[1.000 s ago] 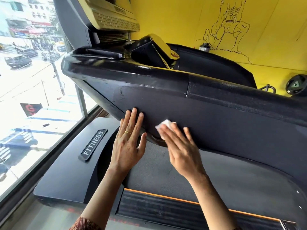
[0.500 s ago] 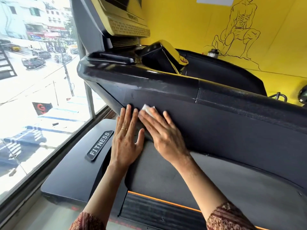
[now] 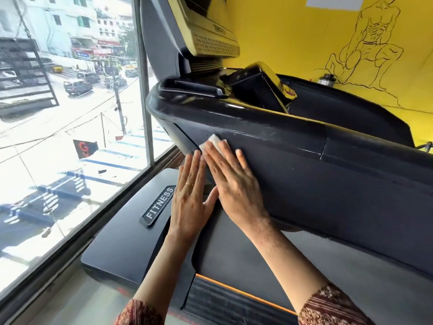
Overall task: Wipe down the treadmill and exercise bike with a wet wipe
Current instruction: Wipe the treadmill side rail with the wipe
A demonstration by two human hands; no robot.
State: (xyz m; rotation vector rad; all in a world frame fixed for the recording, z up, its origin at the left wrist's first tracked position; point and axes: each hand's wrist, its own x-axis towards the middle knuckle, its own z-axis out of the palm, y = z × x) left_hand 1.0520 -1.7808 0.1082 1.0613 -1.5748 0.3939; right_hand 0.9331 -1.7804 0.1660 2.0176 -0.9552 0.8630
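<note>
Slip risk mostly. Got the wet wipe (image 3: 213,142) pinned under the straight fingers of the right hand (image 3: 236,184), nothing gripped, just pressed flat on the treadmill's dark side panel (image 3: 328,184) right under the top rail (image 3: 234,116). Left hand (image 3: 191,195) lying open and flat just beside, holding nothing. Could easily lose the wipe off the panel's left edge, being held by fingertip pressure only. Might also bunch up and skip patches. Hard to judge dampness from here. No bike in view.
</note>
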